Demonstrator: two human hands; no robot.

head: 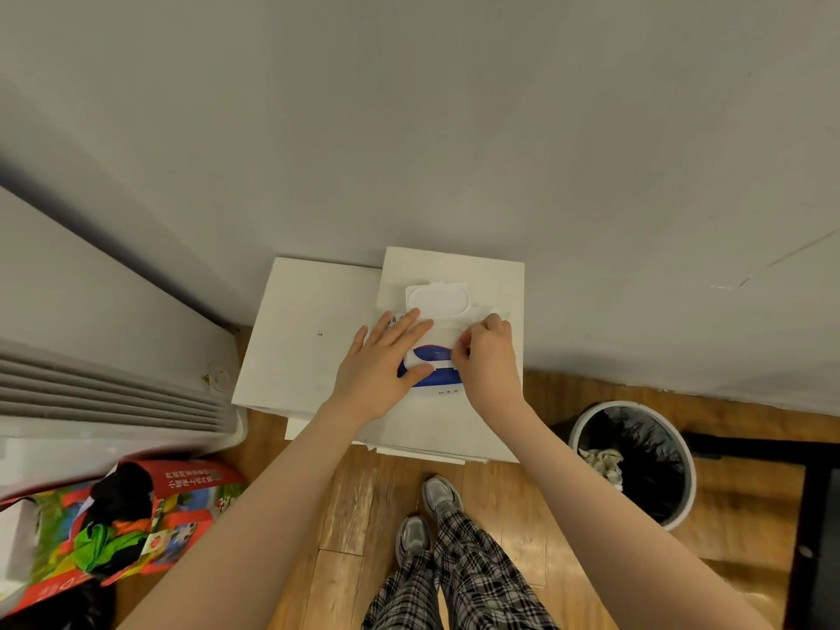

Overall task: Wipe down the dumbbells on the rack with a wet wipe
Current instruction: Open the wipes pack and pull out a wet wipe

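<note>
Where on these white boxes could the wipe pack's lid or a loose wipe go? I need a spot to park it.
Free: the left box top, between the wall and the left hand. Crowded: the right box, where the wipe pack lies under both hands; the right hand pinches a wipe.

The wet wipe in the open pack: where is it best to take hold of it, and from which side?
Pinch the wet wipe at its loose edge by the opening, from the right, where the right hand already pinches it. The left hand lies flat on the pack, keeping it down.
</note>
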